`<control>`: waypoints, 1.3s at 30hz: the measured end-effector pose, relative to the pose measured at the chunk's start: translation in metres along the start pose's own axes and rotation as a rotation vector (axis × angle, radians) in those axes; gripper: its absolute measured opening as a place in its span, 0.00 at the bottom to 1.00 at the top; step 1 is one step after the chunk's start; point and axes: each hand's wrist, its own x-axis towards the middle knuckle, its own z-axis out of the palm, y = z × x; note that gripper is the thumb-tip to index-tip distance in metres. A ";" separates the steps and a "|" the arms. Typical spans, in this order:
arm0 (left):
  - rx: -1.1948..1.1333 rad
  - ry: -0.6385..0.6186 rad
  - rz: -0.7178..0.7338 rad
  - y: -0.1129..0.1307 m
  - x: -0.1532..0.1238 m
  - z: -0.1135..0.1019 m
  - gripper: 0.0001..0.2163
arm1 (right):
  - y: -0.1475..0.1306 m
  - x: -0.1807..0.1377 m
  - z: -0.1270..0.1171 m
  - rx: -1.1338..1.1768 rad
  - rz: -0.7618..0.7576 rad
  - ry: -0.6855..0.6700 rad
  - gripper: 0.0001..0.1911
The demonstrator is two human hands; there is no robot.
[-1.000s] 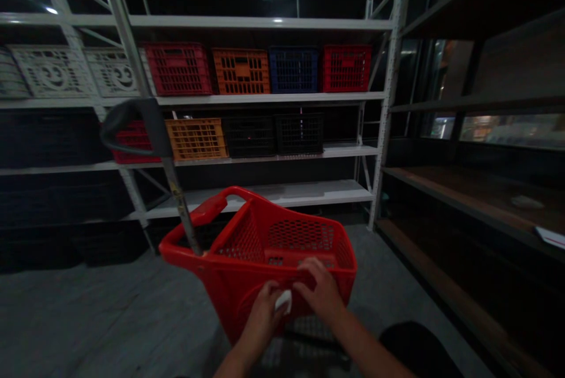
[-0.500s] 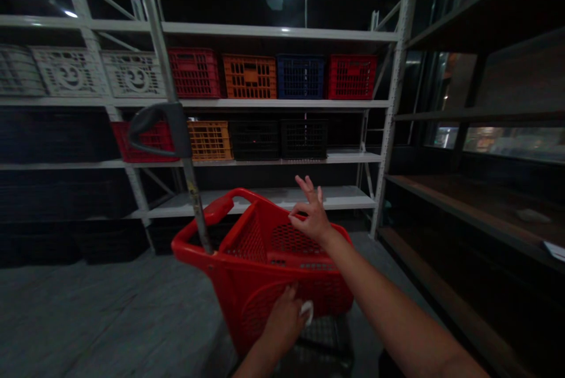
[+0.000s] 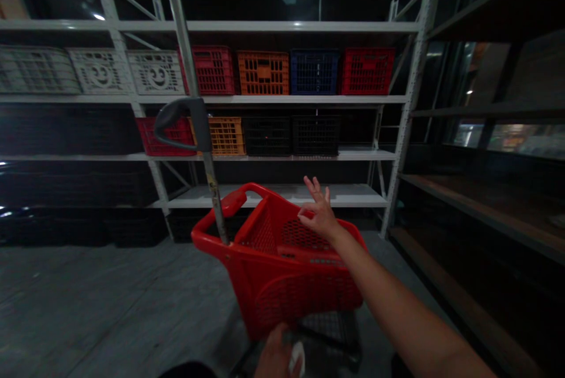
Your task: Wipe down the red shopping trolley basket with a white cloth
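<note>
My right hand (image 3: 318,211) is raised over the basket of a red plastic shopping cart (image 3: 304,292). Its thumb and forefinger meet in a ring with nothing in it, while the other fingers stretch upward. At the bottom edge, partly cut off, my left hand (image 3: 274,357) is closed on a small white crumpled piece (image 3: 297,360), whose kind I cannot make out. That hand is low by the cart's near side; whether it touches the cart is unclear. A metal pole (image 3: 213,186) with a grey loop handle (image 3: 200,125) rises from the cart's handle end.
White metal shelving (image 3: 309,99) spans the back, holding red, orange, blue, black and white crates, such as a blue crate (image 3: 314,72). Dark shelves (image 3: 468,198) run along the right. Grey concrete floor (image 3: 110,301) lies at the left.
The view has turned slightly left, so the cart and shelving appear farther right. My left hand has dropped lower, away from the cart's side panel. My right hand keeps the same ring pose.
</note>
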 end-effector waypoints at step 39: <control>-1.262 -0.018 -0.001 0.016 -0.004 -0.119 0.37 | -0.083 -0.138 0.037 1.377 0.892 -0.268 0.17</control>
